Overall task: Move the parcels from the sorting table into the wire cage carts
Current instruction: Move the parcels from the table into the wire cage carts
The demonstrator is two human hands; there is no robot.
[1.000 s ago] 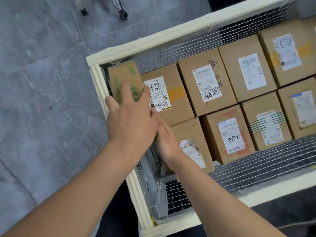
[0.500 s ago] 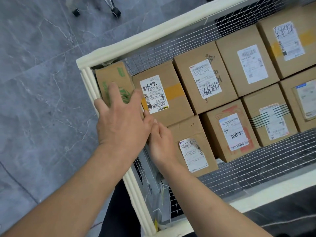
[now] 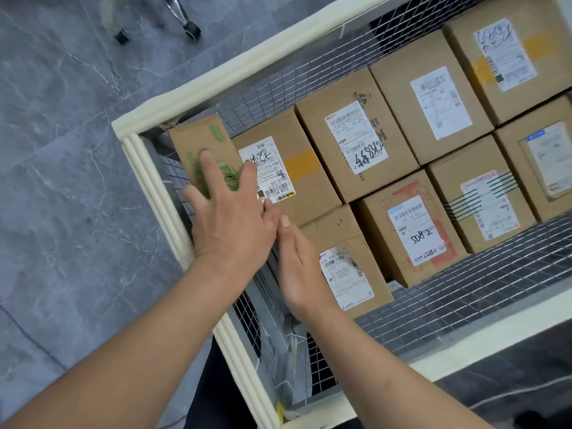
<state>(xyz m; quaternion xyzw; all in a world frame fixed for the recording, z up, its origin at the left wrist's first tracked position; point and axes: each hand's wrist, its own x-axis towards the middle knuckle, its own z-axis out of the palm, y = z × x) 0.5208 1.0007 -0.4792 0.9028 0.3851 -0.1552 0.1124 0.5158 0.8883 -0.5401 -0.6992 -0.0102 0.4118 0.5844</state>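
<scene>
Head view: cart (image 3: 173,193) nearly full of parcels, left hand (image 3: 230,218) flat on the green-printed box (image 3: 202,147), right hand (image 3: 297,258) open beside it, placement almost finished.

Single head-worn view, looking steeply down and forward from above into one corner of a wire cage cart (image 3: 173,116). Close enough for forearms to fill the lower frame; grey floor (image 3: 62,181) at left, stacked boxes (image 3: 356,144) at right.
</scene>
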